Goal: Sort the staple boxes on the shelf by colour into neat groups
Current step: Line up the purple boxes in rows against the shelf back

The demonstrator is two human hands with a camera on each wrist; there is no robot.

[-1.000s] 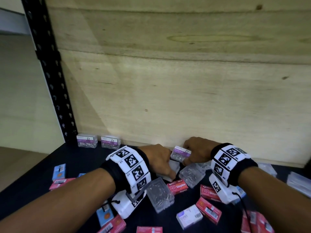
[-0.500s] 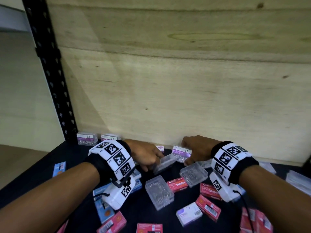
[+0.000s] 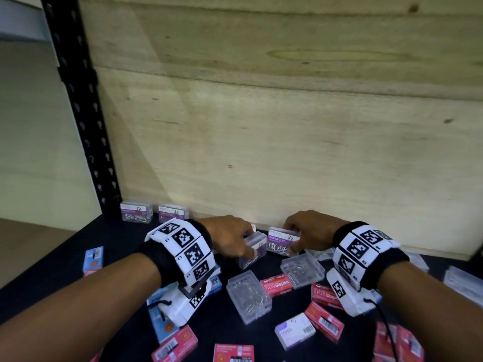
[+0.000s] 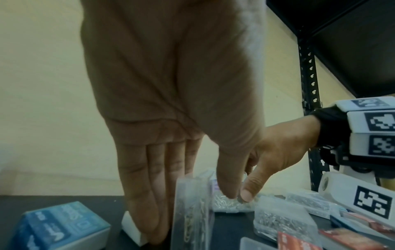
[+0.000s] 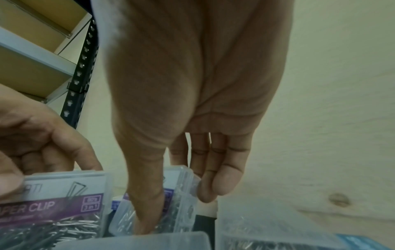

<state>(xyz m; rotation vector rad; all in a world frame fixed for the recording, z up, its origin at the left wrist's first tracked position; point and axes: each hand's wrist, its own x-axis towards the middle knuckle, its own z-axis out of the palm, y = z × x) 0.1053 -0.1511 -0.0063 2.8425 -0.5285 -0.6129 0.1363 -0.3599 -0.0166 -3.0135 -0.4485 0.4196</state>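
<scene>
My left hand [image 3: 248, 253] grips a clear paper-clip box with a purple label [image 3: 253, 244], tilted up on its edge; in the left wrist view the left hand [image 4: 190, 214] has its thumb and fingers on either side of this box [image 4: 192, 211]. Just to the right, my right hand [image 3: 292, 241] pinches a second purple-labelled paper-clip box [image 3: 281, 240] near the back wall. In the right wrist view the right hand [image 5: 179, 209] has its thumb in front of that box [image 5: 181, 191] and its fingers behind. Two more purple-labelled boxes [image 3: 136, 211] stand in a row at the back left.
On the dark shelf [image 3: 117, 244] lie loose clear boxes [image 3: 248, 295], red staple boxes [image 3: 277, 284], blue boxes [image 3: 93, 258] and a white staple box [image 3: 294, 330]. A plywood wall [image 3: 261, 126] closes the back. A black upright [image 3: 78, 100] stands at the left corner.
My left hand drew a little to the left and now holds a clear box tipped up on its edge. My right hand has stayed on its purple-labelled box.
</scene>
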